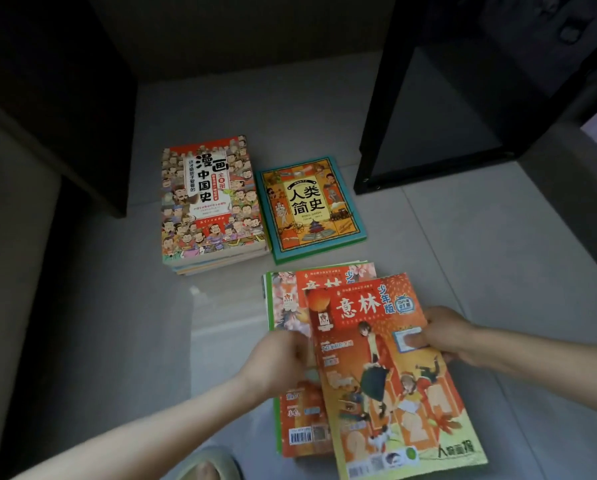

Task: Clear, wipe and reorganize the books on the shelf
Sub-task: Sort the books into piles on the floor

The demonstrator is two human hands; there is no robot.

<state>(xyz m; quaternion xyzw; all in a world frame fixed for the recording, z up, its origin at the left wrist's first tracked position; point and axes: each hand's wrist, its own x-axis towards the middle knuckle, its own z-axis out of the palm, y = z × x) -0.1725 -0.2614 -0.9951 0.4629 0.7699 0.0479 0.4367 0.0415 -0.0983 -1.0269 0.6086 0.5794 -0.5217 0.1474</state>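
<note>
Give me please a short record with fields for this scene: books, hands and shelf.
floor: grey tiles
comic stack: far left, flat
teal book: right beside comic stack, flat
magazine pile: nearest the person
top magazine: orange, skewed on the pile
right hand: thumb pinches top magazine's right edge
left hand: at its left edge, grip blurred
shelf: black frame, upper right

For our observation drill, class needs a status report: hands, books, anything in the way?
Right hand pinches top magazine at its right edge, thumb on cover. Left hand at its left edge, grip blurred. Magazine askew over the pile. Nothing seen blocking.
</note>
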